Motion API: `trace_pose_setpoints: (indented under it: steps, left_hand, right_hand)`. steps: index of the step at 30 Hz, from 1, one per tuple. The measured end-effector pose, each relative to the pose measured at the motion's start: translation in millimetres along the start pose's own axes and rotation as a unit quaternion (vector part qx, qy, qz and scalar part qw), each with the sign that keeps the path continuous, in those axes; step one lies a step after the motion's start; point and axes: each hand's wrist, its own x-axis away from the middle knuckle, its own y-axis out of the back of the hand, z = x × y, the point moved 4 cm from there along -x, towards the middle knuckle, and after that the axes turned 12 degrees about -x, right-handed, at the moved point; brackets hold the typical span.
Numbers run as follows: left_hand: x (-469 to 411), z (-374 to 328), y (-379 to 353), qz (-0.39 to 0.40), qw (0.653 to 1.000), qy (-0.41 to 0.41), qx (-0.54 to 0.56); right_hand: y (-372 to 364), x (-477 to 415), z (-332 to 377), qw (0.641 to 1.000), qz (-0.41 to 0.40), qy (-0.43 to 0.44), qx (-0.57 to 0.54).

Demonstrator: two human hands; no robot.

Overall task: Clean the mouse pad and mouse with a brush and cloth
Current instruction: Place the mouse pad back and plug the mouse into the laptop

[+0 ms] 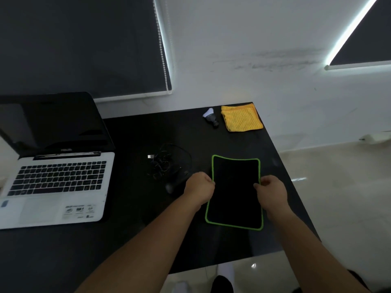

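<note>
Progress: I judge the task barely begun. The yellow cloth (pixel 241 118) lies folded at the upper middle of the frame. The small white-tipped thing just left of it, which I take for the brush (pixel 210 116), lies there with no hand on it.
Left to do: by my reckoning, all of it: brushing the pad, wiping it, then the mouse.
Mouse pad (pixel 234 191): black with a green border, right of centre on the black table (pixel 131 240), directly between my two hands. I cannot tell whether it is flat or slightly lifted.
Left hand (pixel 200 187): fingers curled, pinching the pad's left edge about halfway along.
Right hand (pixel 271 192): fingers curled, pinching the right edge opposite.
Mouse (pixel 170 187): dark and hard to make out, just left of my left hand, its tangled cable (pixel 165 163) above it.
Laptop (pixel 55 176): open, at the left of the frame, well apart from the pad.
</note>
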Motion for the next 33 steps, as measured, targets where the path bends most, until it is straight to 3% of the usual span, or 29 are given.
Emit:
trace_pose_setpoints:
  steps: [4,9,15,24,33]
  left_hand:
    - [16.4,23.0,48.0,-0.021,0.999,0.0,0.024]
    - [41.5,93.7,134.0,-0.059,0.996,0.039,0.052]
    - [73.4,184.4,196.6,-0.064,0.984,0.13,0.103]
    - [75.7,240.3,185.3,-0.044,0.971,0.199,0.126]
    - [61.9,243.9,166.9,-0.05,0.973,0.216,0.069]
  right_hand:
    - [-15.6,33.6,40.3,0.996,0.003,0.029,-0.079]
    - [-84.7,86.0,79.4,0.982,0.098,0.015,-0.161]
    - [-183.5,132.8,85.8,0.971,0.187,0.001,-0.148]
    - [-233.6,152.1,51.7,0.97,0.218,-0.048,-0.098]
    - [-235.9,148.5,38.9,0.977,0.208,0.001,0.042]
